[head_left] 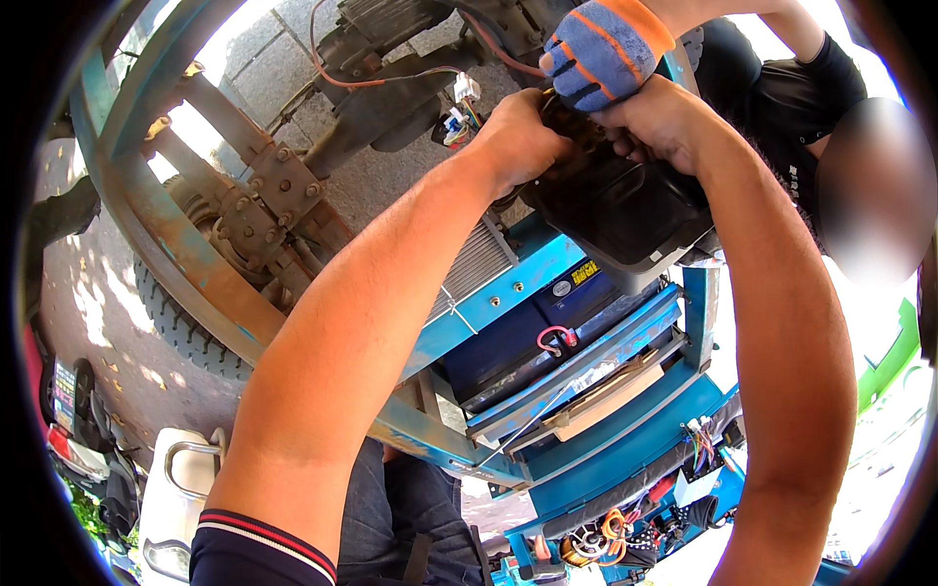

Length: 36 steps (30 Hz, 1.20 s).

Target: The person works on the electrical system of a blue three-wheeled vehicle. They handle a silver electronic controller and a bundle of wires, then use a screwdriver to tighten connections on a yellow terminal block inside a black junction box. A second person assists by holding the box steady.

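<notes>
Both my arms reach up to a black plastic housing (625,210) above the blue frame. At its left end my left hand (523,142) is closed, thumb toward the housing's dark interior; whatever its fingers grip is hidden. On the other side my right hand (664,122) has its fingers curled in at the opening, and what they hold cannot be made out. A co-worker's hand in a blue-grey and orange glove (606,54) comes in just above my hands. Left of my left hand hang a white wire connector (467,88) and a bundle of thin coloured wires (456,125).
Below the housing, a dark blue battery (508,342) with a red cable sits in the blue metal frame (459,332). An axle with bolted plates (283,190) and a tyre (186,327) are at left. Tangled wires (611,537) lie lower right. A co-worker leans in at right.
</notes>
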Each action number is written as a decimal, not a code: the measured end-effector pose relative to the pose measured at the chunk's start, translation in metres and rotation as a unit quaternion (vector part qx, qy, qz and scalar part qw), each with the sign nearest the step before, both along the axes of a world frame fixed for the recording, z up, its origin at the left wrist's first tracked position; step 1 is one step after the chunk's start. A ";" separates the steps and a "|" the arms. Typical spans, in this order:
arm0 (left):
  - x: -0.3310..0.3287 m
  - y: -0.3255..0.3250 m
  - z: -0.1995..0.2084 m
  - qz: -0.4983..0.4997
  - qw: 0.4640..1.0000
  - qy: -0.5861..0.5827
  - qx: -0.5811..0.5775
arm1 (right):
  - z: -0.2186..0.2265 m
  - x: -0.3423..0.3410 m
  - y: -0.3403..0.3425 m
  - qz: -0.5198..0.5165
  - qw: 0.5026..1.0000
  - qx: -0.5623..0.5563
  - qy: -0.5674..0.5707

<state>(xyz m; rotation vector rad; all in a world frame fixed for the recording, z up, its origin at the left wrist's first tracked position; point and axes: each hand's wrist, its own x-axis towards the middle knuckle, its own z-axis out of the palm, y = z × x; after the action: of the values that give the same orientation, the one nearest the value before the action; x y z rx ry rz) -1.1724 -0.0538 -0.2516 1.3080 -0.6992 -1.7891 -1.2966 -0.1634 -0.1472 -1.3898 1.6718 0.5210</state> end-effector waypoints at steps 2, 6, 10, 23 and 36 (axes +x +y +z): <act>0.001 0.002 0.000 0.006 1.000 0.004 -0.004 | -0.001 0.004 0.007 -0.010 1.000 -0.005 -0.016; 0.002 0.001 -0.001 0.004 1.000 0.004 -0.001 | 0.000 0.007 0.010 -0.008 1.000 -0.011 -0.010; 0.001 0.001 -0.003 0.008 1.000 0.024 -0.002 | -0.002 0.008 0.010 0.005 0.999 -0.022 -0.024; 0.002 0.003 0.006 0.010 0.999 0.037 -0.001 | -0.012 0.008 0.016 0.002 0.994 -0.103 -0.035; 0.003 0.002 0.003 0.004 1.000 0.011 0.005 | -0.022 0.007 0.012 0.144 0.974 -0.168 0.057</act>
<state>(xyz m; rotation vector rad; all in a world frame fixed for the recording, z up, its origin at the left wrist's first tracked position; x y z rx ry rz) -1.1692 -0.0521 -0.2481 1.2950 -0.6716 -1.7997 -1.2893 -0.1513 -0.1690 -1.8990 1.7151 0.5030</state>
